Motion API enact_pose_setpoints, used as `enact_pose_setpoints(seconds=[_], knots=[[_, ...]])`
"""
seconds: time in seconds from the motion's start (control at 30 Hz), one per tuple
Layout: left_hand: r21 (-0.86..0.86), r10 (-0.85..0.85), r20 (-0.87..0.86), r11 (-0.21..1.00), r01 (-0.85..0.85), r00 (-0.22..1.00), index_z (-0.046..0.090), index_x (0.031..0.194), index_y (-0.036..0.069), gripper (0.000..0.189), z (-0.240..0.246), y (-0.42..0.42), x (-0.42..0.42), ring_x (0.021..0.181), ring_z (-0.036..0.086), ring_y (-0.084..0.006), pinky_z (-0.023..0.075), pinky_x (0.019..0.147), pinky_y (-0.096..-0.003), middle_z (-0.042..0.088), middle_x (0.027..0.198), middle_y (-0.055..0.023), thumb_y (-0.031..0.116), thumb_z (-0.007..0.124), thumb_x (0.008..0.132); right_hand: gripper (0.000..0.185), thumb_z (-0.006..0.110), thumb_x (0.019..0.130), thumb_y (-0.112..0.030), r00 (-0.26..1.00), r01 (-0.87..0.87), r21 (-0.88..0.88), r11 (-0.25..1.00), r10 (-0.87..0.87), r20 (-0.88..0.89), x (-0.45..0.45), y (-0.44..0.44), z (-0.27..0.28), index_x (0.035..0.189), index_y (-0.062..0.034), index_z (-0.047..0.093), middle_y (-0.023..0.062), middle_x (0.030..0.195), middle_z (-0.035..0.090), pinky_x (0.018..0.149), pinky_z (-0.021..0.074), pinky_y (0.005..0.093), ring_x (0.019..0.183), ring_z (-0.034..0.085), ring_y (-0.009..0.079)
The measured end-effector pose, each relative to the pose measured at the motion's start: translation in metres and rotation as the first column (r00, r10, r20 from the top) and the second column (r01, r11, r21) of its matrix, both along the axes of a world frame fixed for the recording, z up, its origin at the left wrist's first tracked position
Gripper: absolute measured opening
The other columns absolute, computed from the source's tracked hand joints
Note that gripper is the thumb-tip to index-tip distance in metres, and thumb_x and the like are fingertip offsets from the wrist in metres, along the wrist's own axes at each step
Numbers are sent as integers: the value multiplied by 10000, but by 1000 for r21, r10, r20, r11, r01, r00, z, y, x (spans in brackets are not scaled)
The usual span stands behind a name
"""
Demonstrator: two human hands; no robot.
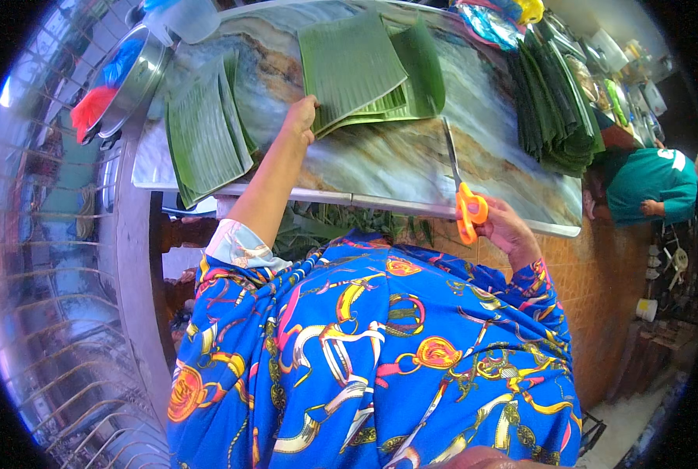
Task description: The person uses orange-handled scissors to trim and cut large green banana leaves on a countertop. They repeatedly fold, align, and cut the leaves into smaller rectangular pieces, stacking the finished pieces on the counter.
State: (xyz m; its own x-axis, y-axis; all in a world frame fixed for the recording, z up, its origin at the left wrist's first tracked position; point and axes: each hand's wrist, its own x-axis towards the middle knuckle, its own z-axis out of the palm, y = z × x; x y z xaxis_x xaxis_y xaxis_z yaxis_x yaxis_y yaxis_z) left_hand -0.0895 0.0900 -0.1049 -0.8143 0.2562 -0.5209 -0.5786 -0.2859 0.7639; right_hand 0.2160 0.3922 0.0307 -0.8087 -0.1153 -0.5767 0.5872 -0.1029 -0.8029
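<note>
My left hand (305, 119) pinches the lower left corner of a stack of cut banana leaf pieces (349, 64) lying at the middle of the table. One darker leaf piece (424, 73) sticks out on the stack's right side. In my right hand (504, 231) is a pair of scissors (468, 214) with orange handles. Its blades point away from me, with the tips just below the leaves' right edge. The blades look closed together. Left of my forearm lies another pile of cut leaf pieces (205, 132), reaching over the table's front edge.
A marble-patterned table (378, 158) spans the front. Folded dark leaves (551, 111) hang at its right end. At the left stands a metal pot (141, 82) with red and blue plastic bags. Plastic bags (495, 23) lie at the back right. A person in green (648, 184) is at far right.
</note>
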Motion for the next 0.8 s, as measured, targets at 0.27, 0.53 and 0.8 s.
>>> enact_pose_setpoints(seconds=[0.27, 0.53, 0.8], knots=[[140, 6, 24, 990, -9, 1000, 596, 999, -44, 278, 23, 2, 14, 747, 668, -267, 577, 688, -380, 653, 879, -164, 173, 475, 875, 761, 466, 850, -673, 996, 38, -323, 946, -8, 92, 1, -35, -5, 1243, -22, 484, 55, 901, 606, 718, 552, 327, 765, 647, 182], [52, -9, -34, 999, 11, 999, 595, 972, -43, 251, 12, -1, 12, 710, 655, -257, 567, 665, -398, 644, 858, -152, 158, 484, 872, 716, 486, 863, -642, 997, 38, -254, 966, -20, 74, -34, -36, -15, 1219, -20, 489, 46, 871, 586, 688, 543, 316, 707, 621, 157], [-126, -37, -99, 992, 24, 994, 558, 968, -16, 234, 9, -7, 16, 713, 642, -249, 547, 660, -414, 609, 825, -136, 154, 485, 825, 655, 499, 881, -605, 1000, 29, -165, 986, -27, 14, -56, -43, -16, 1177, -20, 507, 33, 844, 576, 615, 522, 271, 662, 601, 129]])
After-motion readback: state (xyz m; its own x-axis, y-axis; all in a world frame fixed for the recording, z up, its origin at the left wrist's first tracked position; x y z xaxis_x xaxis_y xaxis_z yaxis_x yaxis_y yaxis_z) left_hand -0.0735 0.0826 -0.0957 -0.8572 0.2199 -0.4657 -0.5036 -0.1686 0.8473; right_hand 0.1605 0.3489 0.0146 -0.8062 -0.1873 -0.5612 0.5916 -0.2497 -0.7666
